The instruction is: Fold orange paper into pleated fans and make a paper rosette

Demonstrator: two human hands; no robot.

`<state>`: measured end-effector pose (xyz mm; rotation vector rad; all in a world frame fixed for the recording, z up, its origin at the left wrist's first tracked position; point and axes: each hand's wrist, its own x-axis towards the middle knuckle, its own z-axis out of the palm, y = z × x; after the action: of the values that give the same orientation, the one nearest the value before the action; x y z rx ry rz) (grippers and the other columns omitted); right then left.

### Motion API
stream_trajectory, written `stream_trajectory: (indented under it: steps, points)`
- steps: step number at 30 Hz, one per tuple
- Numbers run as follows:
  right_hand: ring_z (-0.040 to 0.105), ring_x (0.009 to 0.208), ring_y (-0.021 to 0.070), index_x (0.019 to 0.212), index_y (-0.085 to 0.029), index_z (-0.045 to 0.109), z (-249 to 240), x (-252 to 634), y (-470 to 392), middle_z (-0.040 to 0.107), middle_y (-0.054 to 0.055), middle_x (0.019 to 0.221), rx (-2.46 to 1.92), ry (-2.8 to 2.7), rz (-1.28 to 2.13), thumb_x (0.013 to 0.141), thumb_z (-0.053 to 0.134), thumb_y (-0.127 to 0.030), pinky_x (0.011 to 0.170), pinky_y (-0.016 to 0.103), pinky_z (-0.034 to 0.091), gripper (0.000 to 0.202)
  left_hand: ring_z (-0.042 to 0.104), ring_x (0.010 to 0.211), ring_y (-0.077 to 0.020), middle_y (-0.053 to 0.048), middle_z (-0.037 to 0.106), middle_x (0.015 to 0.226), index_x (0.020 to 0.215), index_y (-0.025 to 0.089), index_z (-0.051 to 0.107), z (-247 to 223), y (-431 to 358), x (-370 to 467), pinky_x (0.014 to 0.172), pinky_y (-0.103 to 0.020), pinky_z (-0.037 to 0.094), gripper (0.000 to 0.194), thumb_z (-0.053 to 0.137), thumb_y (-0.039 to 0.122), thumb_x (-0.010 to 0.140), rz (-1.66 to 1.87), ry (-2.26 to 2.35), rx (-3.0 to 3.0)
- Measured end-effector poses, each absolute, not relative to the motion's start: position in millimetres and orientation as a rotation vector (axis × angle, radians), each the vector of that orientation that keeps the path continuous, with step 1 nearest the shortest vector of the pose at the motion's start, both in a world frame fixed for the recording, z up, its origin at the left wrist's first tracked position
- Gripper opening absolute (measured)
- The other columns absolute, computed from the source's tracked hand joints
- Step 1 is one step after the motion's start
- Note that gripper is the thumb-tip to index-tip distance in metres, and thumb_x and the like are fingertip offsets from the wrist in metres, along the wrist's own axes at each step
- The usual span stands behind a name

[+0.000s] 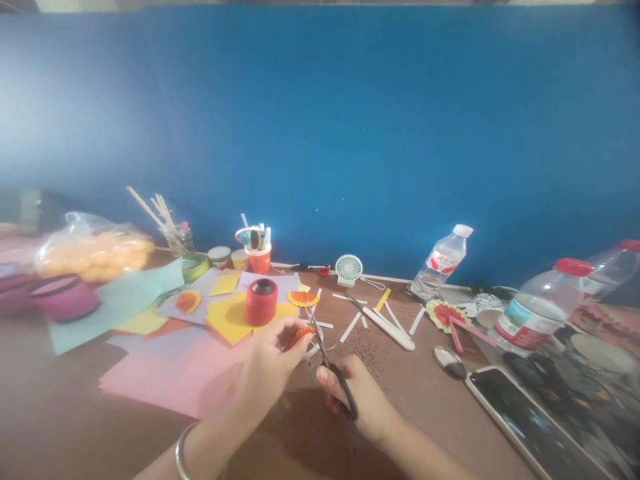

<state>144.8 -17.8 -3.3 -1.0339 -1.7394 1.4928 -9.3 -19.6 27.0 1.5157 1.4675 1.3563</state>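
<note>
My left hand [274,357] pinches a small folded piece of orange paper [299,333] between thumb and fingers. My right hand [353,393] grips black-handled scissors [340,387], whose blades point up and away from me, beside the orange piece. Whether the blades touch the paper I cannot tell. Just beyond the blade tips lies an orange and yellow pleated paper fan [303,298]. A red roll [261,302] with a dark core stands on yellow paper [225,319] to the left. Dark crumbs lie on the table right of the scissors.
Pink paper [165,373] spreads across the left side. White strips and a white-handled cutter [387,328] lie right of centre, near a small fan [349,269]. A phone [530,413], a tilted bottle [443,263] and a red-capped bottle [545,307] are at the right. A blue wall [320,133] stands behind.
</note>
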Motion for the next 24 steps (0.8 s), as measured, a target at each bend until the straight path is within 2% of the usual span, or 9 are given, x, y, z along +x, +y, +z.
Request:
stream_trajectory:
  steps: [10, 18, 21, 24]
  points:
    - [0.034, 0.035, 0.0061, 0.042, -0.015, 0.040, 6.4, 144.3, -18.0, 0.039, -0.002, 0.038, -1.104, -1.751, 1.477, 0.062, 0.044, -0.073, 0.038, 0.020, 0.023, 0.061, 0.056, 0.069, -0.0141, 0.000, 0.062, 0.074, 0.077, 0.018, 0.058, 20.8, -16.2, -11.4, 0.062, -0.023, 0.044, 0.009, 0.059, 0.025, 0.071, 1.391, 1.447, 1.503]
    - [0.034, 0.035, 0.0056, 0.041, -0.015, 0.041, -0.9, 144.7, -15.2, 0.039, -0.003, 0.037, -1.133, -1.766, 1.434, 0.065, 0.047, -0.068, 0.038, 0.019, 0.023, 0.059, 0.057, 0.068, -0.0143, 0.000, 0.063, 0.073, 0.076, 0.018, 0.060, 19.6, -14.2, -12.0, 0.062, -0.023, 0.043, 0.009, 0.061, 0.024, 0.069, 1.417, 1.449, 1.497]
    - [0.036, 0.035, 0.0057, 0.043, -0.014, 0.044, 1.5, 144.6, -13.7, 0.041, -0.002, 0.038, -1.068, -1.732, 1.506, 0.068, 0.045, -0.067, 0.039, 0.019, 0.024, 0.059, 0.056, 0.067, -0.0139, 0.000, 0.063, 0.073, 0.075, 0.018, 0.060, 20.3, -13.8, -12.3, 0.061, -0.023, 0.043, 0.009, 0.061, 0.024, 0.069, 1.427, 1.447, 1.484]
    - [0.038, 0.039, 0.0058, 0.054, -0.012, 0.051, 4.9, 147.3, -11.0, 0.047, 0.000, 0.045, -0.903, -1.659, 1.687, 0.070, 0.045, -0.066, 0.040, 0.018, 0.026, 0.056, 0.056, 0.064, -0.0122, 0.001, 0.062, 0.068, 0.075, 0.018, 0.060, 23.6, -12.0, -14.0, 0.060, -0.022, 0.043, 0.010, 0.063, 0.024, 0.068, 1.436, 1.430, 1.441]
